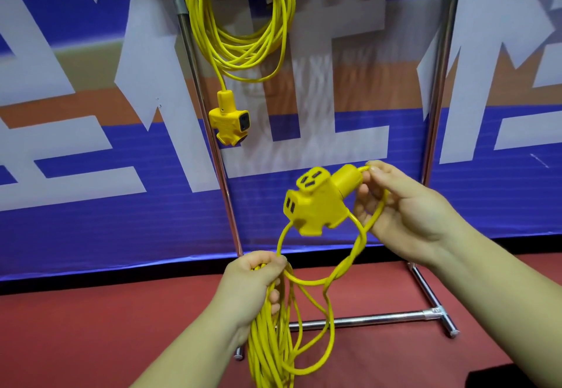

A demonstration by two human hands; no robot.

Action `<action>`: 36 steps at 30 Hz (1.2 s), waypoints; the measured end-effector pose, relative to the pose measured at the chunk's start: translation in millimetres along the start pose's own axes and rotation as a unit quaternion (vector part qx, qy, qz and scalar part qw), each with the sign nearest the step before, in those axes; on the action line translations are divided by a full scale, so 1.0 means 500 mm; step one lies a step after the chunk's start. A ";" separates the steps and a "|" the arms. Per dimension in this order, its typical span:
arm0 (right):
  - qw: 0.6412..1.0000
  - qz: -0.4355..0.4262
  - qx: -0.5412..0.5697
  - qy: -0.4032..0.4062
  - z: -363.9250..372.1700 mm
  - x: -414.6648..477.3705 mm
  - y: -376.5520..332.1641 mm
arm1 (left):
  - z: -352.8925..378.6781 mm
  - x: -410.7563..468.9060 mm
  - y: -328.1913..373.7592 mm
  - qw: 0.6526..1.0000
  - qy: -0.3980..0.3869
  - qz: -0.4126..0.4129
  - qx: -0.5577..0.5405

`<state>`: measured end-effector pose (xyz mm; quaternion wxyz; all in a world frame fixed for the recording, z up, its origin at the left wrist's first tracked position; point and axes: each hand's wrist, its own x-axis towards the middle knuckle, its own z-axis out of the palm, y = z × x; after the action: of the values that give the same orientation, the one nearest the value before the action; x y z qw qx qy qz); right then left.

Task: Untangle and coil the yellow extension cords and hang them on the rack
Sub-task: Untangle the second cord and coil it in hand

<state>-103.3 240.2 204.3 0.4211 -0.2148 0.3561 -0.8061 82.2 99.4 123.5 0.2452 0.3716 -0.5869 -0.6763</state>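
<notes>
Fingers [375, 171] of the right hand [404, 205] are pinched on the cord at the neck of the three-way socket head [316, 202]. The head is held in the air, long axis sloping from upper right to lower left. The left hand [255, 278] is clamped round the coiled yellow cord [270, 342], loops hanging straight down. A second coil [243, 22] is hung on the rack [209, 132], behind and well above.

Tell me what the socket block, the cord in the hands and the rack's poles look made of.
The socket block: likely moulded rubber or plastic, matte yellow, with rounded edges and dull highlights. The held cord: flexible jacket, probably rubber or PVC, since it bends into loose loops. The rack poles: metal, apparently polished or chromed steel, showing bright mirror-like streaks.
</notes>
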 end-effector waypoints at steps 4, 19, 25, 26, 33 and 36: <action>0.996 -0.016 0.008 0.087 -0.019 0.023 -0.003 | 0.000 -0.005 -0.002 1.000 -0.001 0.009 0.005; 0.883 0.064 -0.463 -0.047 -0.031 -0.007 0.021 | -0.004 -0.008 0.014 0.993 0.016 0.113 0.002; 0.723 -0.162 -0.662 -0.107 -0.031 -0.010 0.043 | -0.006 -0.008 0.009 0.995 0.019 0.096 -0.018; 0.707 -0.176 -0.671 -0.133 -0.030 -0.012 0.040 | -0.008 -0.007 0.009 0.995 0.020 0.091 -0.022; 0.554 -0.234 -0.769 -0.216 -0.030 -0.011 0.036 | -0.010 -0.003 0.006 0.998 0.025 0.058 -0.023; 0.469 -0.331 -0.800 -0.173 -0.021 -0.004 0.046 | -0.007 -0.003 0.007 0.998 0.025 0.053 -0.027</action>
<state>-96.8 236.9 180.0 -0.1800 -0.6951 0.6681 -0.1951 85.7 97.6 127.3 0.3058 0.3499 -0.5807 -0.6685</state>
